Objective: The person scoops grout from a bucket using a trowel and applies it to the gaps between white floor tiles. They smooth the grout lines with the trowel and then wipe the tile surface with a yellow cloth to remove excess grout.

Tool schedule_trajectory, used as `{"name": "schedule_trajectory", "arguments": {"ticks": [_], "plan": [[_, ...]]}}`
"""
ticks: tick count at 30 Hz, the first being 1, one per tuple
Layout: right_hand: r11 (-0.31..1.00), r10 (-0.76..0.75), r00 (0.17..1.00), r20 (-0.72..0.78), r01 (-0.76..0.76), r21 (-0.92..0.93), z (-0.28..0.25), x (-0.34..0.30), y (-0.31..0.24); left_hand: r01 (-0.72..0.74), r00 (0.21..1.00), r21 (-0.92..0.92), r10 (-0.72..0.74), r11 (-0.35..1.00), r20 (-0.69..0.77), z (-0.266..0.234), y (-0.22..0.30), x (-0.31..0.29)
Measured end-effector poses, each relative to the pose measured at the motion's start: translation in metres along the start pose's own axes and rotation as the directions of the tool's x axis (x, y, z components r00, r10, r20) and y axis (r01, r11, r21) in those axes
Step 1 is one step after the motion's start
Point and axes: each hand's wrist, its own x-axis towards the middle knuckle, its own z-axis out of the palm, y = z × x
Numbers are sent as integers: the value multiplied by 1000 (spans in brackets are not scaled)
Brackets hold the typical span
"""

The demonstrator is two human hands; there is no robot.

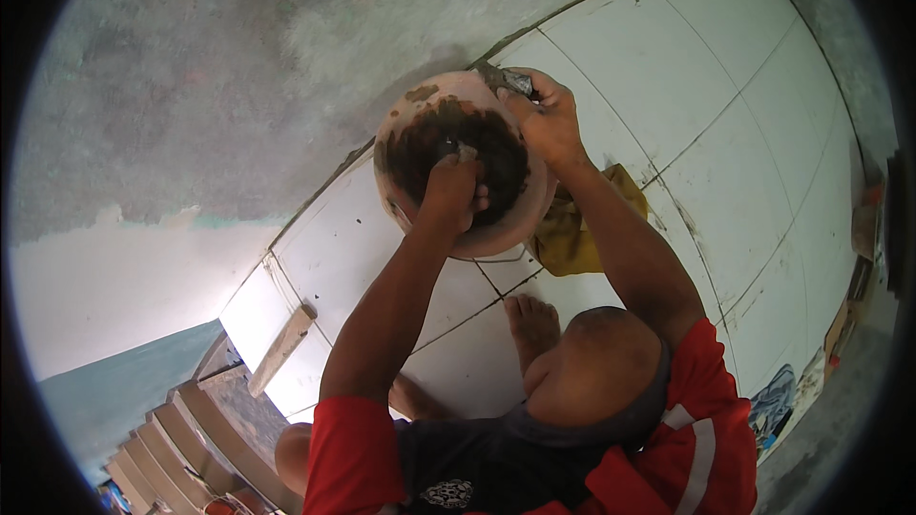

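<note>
A round, pale pinkish vessel (515, 234) stands on the tiles against the wall. Its middle is covered by a dark brown, wet-looking area with ragged edges; I cannot tell whether this is a coating or a hollow. My left hand (453, 189) is over that dark area, fingers closed around a small greyish piece that they mostly hide. At the vessel's far right edge, my right hand (551, 119) grips a dark grey piece (518, 83) with a shiny silvery side. Its kind does not show.
A mustard-yellow cloth or bag (577, 240) lies beside the vessel, under my right forearm. A wooden plank (281, 351) rests on the tiles to the left. Brown steps or boards (205, 443) are at lower left. A patchy grey wall (219, 86) rises behind. Several items line the right edge.
</note>
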Motion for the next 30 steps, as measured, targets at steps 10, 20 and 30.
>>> {"name": "schedule_trajectory", "arguments": {"ticks": [10, 20, 30], "plan": [[982, 20, 991, -131, 5, 188, -10, 6, 6, -198, 977, 114, 187, 974, 99, 7, 15, -44], [620, 436, 886, 156, -422, 661, 14, -37, -48, -712, 537, 619, 825, 333, 175, -16, 2, -65], [423, 379, 890, 253, -409, 808, 16, -53, -87, -641, 351, 767, 881, -21, 318, -18, 8, -74]]}}
